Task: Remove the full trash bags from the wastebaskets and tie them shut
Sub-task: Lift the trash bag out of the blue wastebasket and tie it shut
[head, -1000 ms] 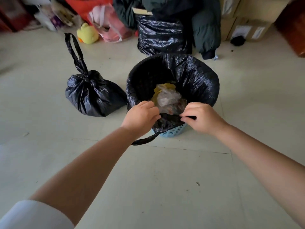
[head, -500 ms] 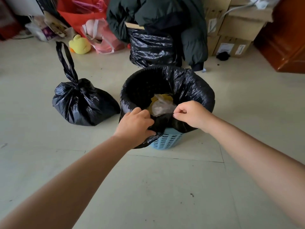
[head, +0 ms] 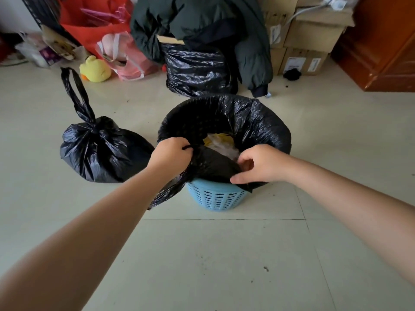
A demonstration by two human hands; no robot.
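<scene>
Both forearms extend forward over the blue wastebasket [head: 216, 196] on the floor. Left hand [head: 171, 154] is fisted, gripping the near edge of the black trash bag [head: 253, 122] lining it. Right hand [head: 261, 163] has fingers curled, thumb extended, touching the same edge. A tied bag [head: 98, 151] sits left of the basket.

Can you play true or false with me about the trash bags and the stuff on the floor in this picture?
1. The blue wastebasket has no bag in it. False: a black trash bag lines it.
2. The left hand grips the bag's edge. True.
3. A tied black bag sits on the floor beside the basket. True.
4. The toy near the wall is green. False: the plush toy is yellow.
5. The right hand holds the tied bag. False: it reaches at the basket's bag.
</scene>
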